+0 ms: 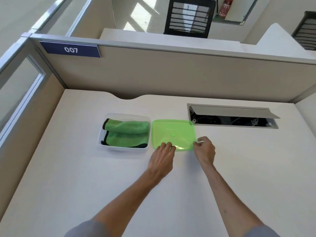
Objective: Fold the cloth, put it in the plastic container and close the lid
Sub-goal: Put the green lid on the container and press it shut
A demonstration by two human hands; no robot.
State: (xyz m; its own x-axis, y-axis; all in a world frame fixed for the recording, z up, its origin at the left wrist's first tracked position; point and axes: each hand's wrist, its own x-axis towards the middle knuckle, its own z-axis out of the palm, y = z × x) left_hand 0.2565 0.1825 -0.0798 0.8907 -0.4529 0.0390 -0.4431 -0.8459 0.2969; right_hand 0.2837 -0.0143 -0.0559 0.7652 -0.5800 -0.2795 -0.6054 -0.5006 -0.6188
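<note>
Cloth (127,133) lies folded inside the container (102,134) on the desk (85,177), lid (173,134) flat just beside it. Left hand (163,155) rests fingers on the lid's near edge; right hand (204,149) pinches its near right corner.

- Bright, even daylight; sun patches on the floor (136,16) beyond the partition (171,72).
- Soft faint shadows under the hands.
- Small glare on the green lid (173,134) near edge.
- Wide-angle bending at edges; slight softness overall.
</note>
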